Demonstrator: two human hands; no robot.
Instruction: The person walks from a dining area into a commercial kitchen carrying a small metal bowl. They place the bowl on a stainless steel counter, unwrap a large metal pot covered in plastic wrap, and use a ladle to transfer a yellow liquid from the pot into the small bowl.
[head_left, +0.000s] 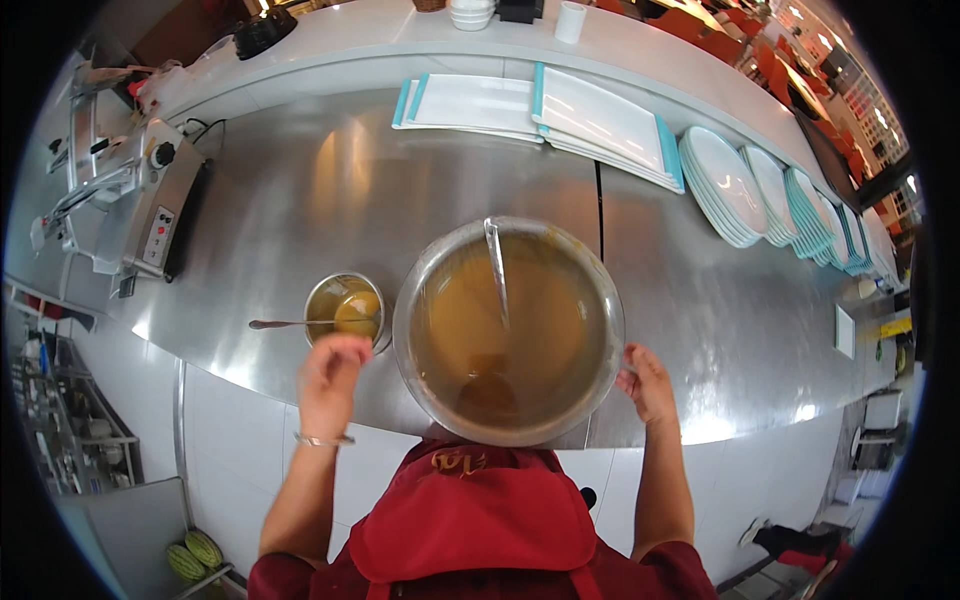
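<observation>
A large round metal bowl (409, 300) of yellow-brown liquid stands at the steel table's front edge, before my body. A metal utensil handle (495, 262) leans on its far rim, the lower end hidden in the liquid. To the bowl's left is a small metal cup (309, 306) with yellow contents and a spoon (277, 324) lying across it. My left hand (330, 382), blurred and with bent fingers, is at the cup's near side; its grip is unclear. At the bowl's right rim is my right hand (649, 384), fingers curled; whether it grips the rim is unclear.
White platters with turquoise ends (600, 120) and stacked oval plates (724, 184) line the back of the steel table (262, 195). A metal machine with buttons (146, 202) stands left. Watermelons (193, 555) lie low left. Part of another person (802, 544) shows low right.
</observation>
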